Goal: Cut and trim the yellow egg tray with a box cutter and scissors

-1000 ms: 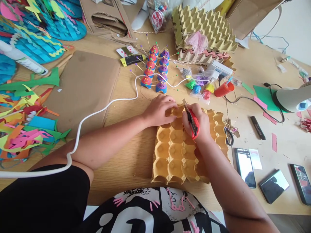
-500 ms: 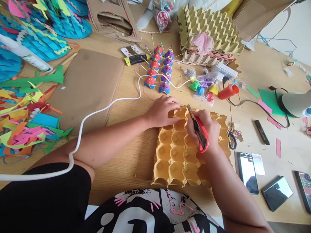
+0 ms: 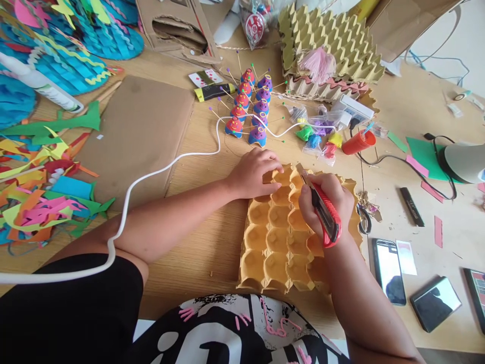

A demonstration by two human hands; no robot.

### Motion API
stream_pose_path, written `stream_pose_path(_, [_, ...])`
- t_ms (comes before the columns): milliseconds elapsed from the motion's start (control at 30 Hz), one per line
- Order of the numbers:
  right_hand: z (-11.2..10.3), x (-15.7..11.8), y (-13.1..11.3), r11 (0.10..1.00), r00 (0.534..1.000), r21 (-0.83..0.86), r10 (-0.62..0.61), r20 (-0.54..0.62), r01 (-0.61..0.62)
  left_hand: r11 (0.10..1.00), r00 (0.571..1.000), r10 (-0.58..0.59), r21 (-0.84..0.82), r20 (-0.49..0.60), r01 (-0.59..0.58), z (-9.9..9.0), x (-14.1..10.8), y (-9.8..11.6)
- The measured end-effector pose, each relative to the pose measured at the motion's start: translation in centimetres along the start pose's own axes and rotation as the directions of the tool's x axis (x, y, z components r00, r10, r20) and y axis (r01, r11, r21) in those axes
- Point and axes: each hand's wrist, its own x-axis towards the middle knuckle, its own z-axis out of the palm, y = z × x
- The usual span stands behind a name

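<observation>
A yellow egg tray [image 3: 278, 239] lies on the wooden table in front of me. My left hand [image 3: 255, 174] rests at its upper left corner, thumb and fingers spread apart over the edge cups. In my right hand [image 3: 329, 202] is a red utility knife [image 3: 326, 215], its blade pointing up and left at the cups near the tray's far edge. My right forearm covers part of the tray's right side.
Several red and purple painted cups with pins [image 3: 244, 101] stand beyond the tray, a white cable [image 3: 170, 164] running past them. Coloured paper strips [image 3: 41, 202] lie left; phones [image 3: 389, 270] lie right. Scissors [image 3: 364, 220] touch the tray's right side.
My right hand and the knife have shifted slightly to the right, away from my left hand. My left hand has hardly moved.
</observation>
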Motion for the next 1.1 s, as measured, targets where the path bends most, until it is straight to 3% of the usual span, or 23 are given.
stream_pose_path(233, [0.5,0.3,0.2,0.998,0.998,0.021,-0.061,0.027,0.061,1.0,1.0,0.016,0.007,-0.012,-0.016,0.1,0.0,-0.1])
stream_pose_path(500, [0.8,0.2,0.3,0.999,0.998,-0.005,-0.034,0.053,0.034,1.0,1.0,0.014,0.007,-0.013,-0.014,0.1,0.0,-0.1])
stream_pose_path(800, [0.9,0.5,0.4,0.993,0.991,0.078,0.086,0.103,-0.094,1.0,1.0,0.023,-0.002,-0.022,-0.023,0.3,0.0,-0.3])
stream_pose_path(1100, [-0.3,0.4,0.3,0.978,0.99,0.173,0.13,-0.055,-0.119,1.0,1.0,0.006,0.0,-0.019,-0.006,0.2,-0.1,-0.1])
